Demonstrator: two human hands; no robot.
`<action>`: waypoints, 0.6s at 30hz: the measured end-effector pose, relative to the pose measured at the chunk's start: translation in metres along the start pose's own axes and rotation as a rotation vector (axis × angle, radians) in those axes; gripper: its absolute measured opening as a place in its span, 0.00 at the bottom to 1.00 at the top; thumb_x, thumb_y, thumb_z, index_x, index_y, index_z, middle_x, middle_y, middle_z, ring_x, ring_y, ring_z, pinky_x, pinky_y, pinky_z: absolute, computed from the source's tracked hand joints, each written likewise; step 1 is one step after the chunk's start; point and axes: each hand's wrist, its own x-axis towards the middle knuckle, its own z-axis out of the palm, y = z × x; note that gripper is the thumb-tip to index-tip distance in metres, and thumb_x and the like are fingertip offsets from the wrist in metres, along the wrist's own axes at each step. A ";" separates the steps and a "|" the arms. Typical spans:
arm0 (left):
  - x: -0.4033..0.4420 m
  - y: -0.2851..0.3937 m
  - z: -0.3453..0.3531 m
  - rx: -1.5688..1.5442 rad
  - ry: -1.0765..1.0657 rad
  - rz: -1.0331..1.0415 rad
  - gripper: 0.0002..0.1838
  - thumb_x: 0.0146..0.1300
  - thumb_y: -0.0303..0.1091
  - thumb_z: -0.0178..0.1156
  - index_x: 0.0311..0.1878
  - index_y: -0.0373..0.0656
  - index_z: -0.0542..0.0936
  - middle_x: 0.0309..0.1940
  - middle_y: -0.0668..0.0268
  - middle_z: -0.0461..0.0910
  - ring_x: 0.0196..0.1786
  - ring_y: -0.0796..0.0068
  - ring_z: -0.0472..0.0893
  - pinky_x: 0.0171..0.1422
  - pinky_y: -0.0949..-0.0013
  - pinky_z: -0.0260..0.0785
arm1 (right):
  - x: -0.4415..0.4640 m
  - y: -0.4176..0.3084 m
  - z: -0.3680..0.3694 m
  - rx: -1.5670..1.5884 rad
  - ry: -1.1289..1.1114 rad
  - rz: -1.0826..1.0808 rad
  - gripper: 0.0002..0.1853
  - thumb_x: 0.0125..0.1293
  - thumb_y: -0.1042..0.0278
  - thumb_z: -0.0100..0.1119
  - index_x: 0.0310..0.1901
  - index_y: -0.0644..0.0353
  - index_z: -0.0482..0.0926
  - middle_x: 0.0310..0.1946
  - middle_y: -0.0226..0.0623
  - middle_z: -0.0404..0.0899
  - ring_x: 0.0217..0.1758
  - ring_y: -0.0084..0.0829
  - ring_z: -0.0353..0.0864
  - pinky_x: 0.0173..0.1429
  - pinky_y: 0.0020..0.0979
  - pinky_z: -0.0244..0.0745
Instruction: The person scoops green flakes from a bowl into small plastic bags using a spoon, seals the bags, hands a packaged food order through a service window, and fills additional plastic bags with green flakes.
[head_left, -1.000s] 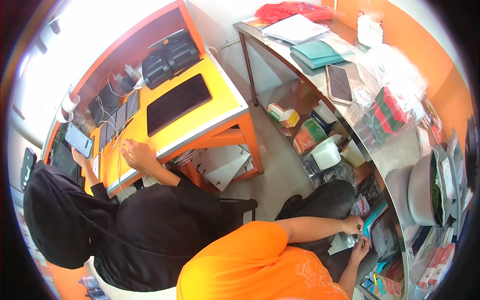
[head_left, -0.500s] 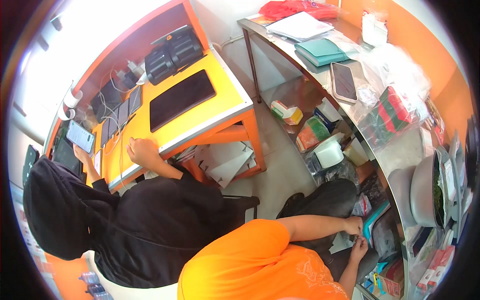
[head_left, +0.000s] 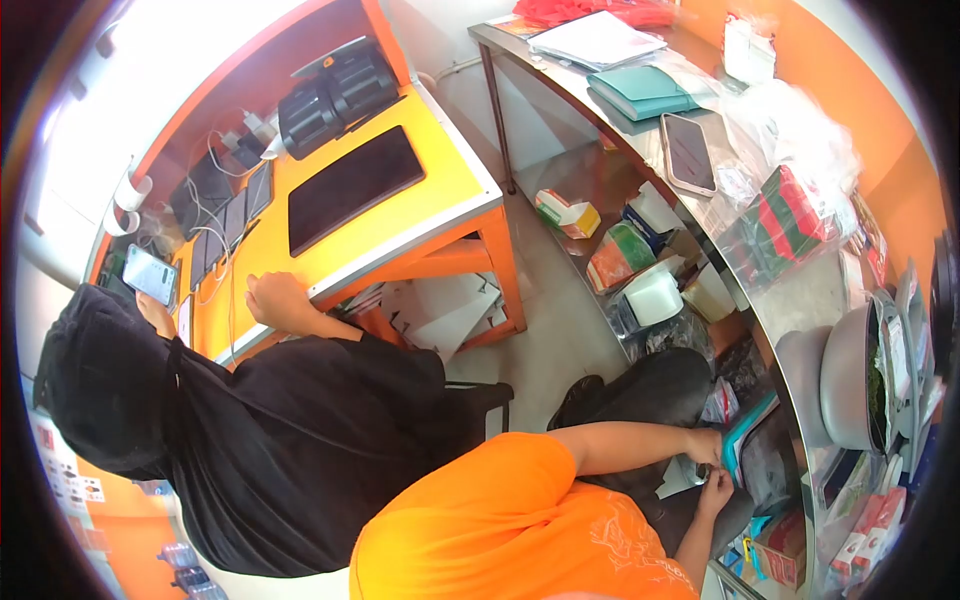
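Observation:
My left hand [head_left: 704, 447] is closed, fingers pressed together over my lap beside the metal shelf. Just below it, my right hand [head_left: 716, 491] is also closed, its fingertips meeting those of the left. Whatever small item lies between them is too small to name. Right beside the hands is a teal-edged item [head_left: 738, 445] on the lower shelf. Pale paper or card [head_left: 682, 477] shows under my left forearm, against my dark trousers [head_left: 640, 400].
A person in a black hooded top [head_left: 300, 440] sits at the yellow desk [head_left: 440, 180], a phone [head_left: 150, 273] in one hand. A tablet [head_left: 355, 190] lies there. The metal table [head_left: 800, 310] holds a pot [head_left: 850, 385], a phone [head_left: 688, 153] and plastic bags.
My hands stay together, with a slight shift of the fingers. The person in black has leaned, and their phone sits a little lower and further left.

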 end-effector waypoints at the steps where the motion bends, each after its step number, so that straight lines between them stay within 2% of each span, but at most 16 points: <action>1: 0.002 -0.001 0.000 0.010 -0.012 0.005 0.12 0.56 0.41 0.67 0.34 0.42 0.89 0.31 0.53 0.87 0.35 0.57 0.87 0.43 0.55 0.75 | 0.000 -0.001 0.001 0.034 -0.003 0.014 0.09 0.69 0.71 0.58 0.34 0.67 0.81 0.28 0.28 0.78 0.31 0.22 0.73 0.37 0.29 0.68; 5: -0.001 0.007 -0.005 0.002 -0.029 -0.033 0.12 0.55 0.41 0.67 0.33 0.42 0.89 0.29 0.55 0.87 0.33 0.59 0.86 0.41 0.57 0.75 | 0.000 -0.005 -0.002 -0.045 -0.013 0.009 0.10 0.70 0.69 0.58 0.34 0.67 0.80 0.26 0.27 0.77 0.30 0.21 0.72 0.36 0.29 0.67; 7: 0.005 -0.006 0.004 -0.096 0.074 0.023 0.13 0.53 0.42 0.69 0.32 0.41 0.90 0.27 0.57 0.87 0.31 0.64 0.87 0.40 0.60 0.76 | -0.001 -0.013 0.002 -0.018 -0.008 -0.003 0.11 0.71 0.67 0.58 0.34 0.67 0.80 0.26 0.27 0.76 0.29 0.20 0.71 0.35 0.28 0.66; 10: 0.008 -0.012 0.008 -0.142 0.153 0.044 0.13 0.51 0.41 0.71 0.31 0.41 0.90 0.26 0.58 0.87 0.31 0.67 0.87 0.39 0.62 0.77 | -0.002 -0.020 0.000 0.007 -0.008 0.107 0.13 0.73 0.64 0.58 0.33 0.66 0.80 0.24 0.26 0.75 0.27 0.18 0.69 0.31 0.26 0.63; 13: 0.000 0.000 -0.002 -0.196 0.169 0.001 0.12 0.50 0.41 0.72 0.30 0.41 0.90 0.26 0.59 0.87 0.30 0.67 0.87 0.38 0.63 0.77 | -0.001 -0.016 0.011 0.030 0.100 0.003 0.17 0.75 0.58 0.60 0.29 0.58 0.77 0.21 0.18 0.68 0.22 0.12 0.59 0.25 0.22 0.49; 18: -0.005 0.007 -0.008 -0.181 0.206 0.029 0.11 0.48 0.40 0.73 0.29 0.42 0.90 0.24 0.60 0.87 0.28 0.67 0.86 0.37 0.62 0.76 | -0.003 -0.033 0.013 -0.019 0.103 0.085 0.20 0.76 0.53 0.60 0.28 0.57 0.76 0.20 0.18 0.66 0.21 0.12 0.58 0.25 0.22 0.49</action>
